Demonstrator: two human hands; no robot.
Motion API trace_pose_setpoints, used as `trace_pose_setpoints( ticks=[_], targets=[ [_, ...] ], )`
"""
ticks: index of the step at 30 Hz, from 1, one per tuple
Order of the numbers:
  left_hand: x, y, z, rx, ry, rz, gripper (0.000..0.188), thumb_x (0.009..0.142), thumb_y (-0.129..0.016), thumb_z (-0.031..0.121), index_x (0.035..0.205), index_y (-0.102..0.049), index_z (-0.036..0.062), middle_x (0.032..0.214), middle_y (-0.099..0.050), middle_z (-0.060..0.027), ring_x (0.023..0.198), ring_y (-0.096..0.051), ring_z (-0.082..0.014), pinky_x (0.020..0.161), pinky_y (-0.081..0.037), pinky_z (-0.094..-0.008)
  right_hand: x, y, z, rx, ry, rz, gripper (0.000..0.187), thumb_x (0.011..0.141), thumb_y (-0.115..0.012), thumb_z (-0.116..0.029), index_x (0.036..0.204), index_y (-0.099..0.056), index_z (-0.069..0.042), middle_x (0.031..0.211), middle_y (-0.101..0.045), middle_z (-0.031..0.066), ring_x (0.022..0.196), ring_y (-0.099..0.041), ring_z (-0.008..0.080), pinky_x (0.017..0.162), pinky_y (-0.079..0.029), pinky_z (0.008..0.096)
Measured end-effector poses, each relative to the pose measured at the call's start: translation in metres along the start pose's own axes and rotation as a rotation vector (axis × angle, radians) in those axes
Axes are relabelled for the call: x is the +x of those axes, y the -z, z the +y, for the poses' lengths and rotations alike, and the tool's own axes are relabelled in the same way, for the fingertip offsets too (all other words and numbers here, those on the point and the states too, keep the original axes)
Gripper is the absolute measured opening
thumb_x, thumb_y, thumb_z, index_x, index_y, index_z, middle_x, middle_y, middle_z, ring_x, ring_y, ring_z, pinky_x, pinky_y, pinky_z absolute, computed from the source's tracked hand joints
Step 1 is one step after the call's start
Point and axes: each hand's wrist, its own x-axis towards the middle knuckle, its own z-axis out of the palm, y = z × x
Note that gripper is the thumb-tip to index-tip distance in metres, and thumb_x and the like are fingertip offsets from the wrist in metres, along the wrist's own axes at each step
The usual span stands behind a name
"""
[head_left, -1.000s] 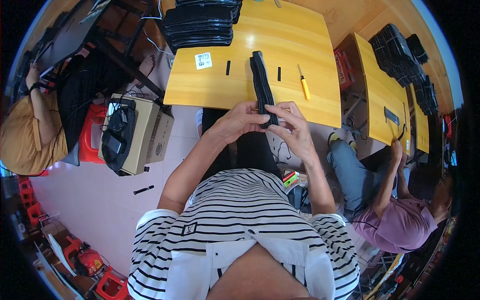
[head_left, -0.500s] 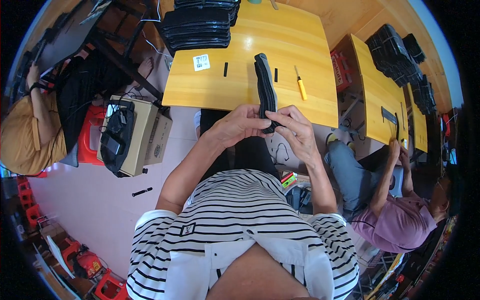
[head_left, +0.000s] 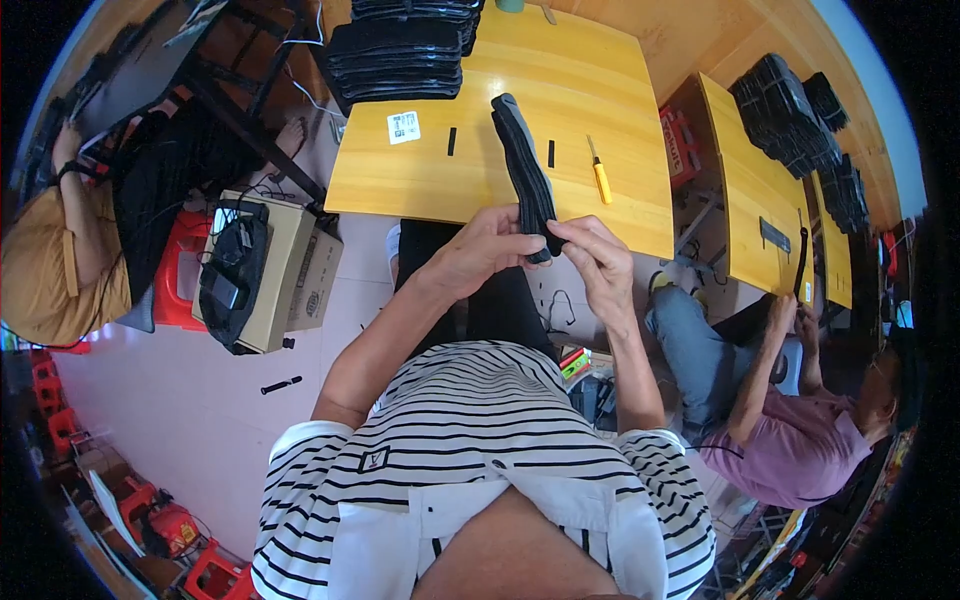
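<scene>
A long, narrow bundle of black and dark grey layered strips [head_left: 522, 160], which looks like fabric, stands out over the near edge of the yellow wooden table [head_left: 400, 185]. My left hand [head_left: 478, 255] is closed round its near end, with the thumb across the top. The fingertips of my right hand [head_left: 597, 262] pinch the near right edge of the same bundle. Its far end is free and leans a little to the left. Beyond it on the tabletop lie two short black strips [head_left: 451, 141] and a yellow-handled screwdriver-like tool [head_left: 600, 178].
Stacks of dark folded pieces [head_left: 395, 60] rise at the table's far left, near a white label [head_left: 403, 127]. To the right, a person in a pink shirt [head_left: 800, 440] works at another table. A person in an orange top [head_left: 55, 255] and a cardboard box [head_left: 290, 270] are at left.
The bundle's far end has swung to the left. My right hand has shifted slightly, its fingertips now at the bundle's right edge. My left hand keeps its hold.
</scene>
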Motion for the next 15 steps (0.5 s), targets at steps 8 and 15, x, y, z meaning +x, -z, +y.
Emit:
trace_pose_setpoints(
  ticks=[8,15],
  targets=[
    [0.006,-0.007,-0.001,0.121,-0.048,0.12,0.024,0.08,-0.062,0.012,0.101,-0.055,0.0033,0.088,-0.06,-0.0013,0.076,-0.056,-0.0078,0.068,-0.045,-0.0222,-0.003,0.007,0.008,0.064,-0.078,-0.017,0.026,0.081,-0.056,0.0,0.106,-0.061,0.0,0.093,-0.059,0.008,0.079,-0.053,0.0113,0.067,-0.04,0.0202],
    [0.02,-0.028,-0.011,0.269,-0.327,0.32,0.022,0.074,-0.064,0.006,0.09,-0.05,-0.0012,0.079,-0.057,-0.0056,0.064,-0.054,-0.0119,0.056,-0.044,-0.0257,-0.01,-0.002,0.012,0.363,-0.243,0.156,0.04,0.084,-0.058,-0.009,0.122,-0.049,-0.001,0.1,-0.056,0.0051,0.086,-0.052,0.0104,0.076,-0.042,0.0214]
  ],
)
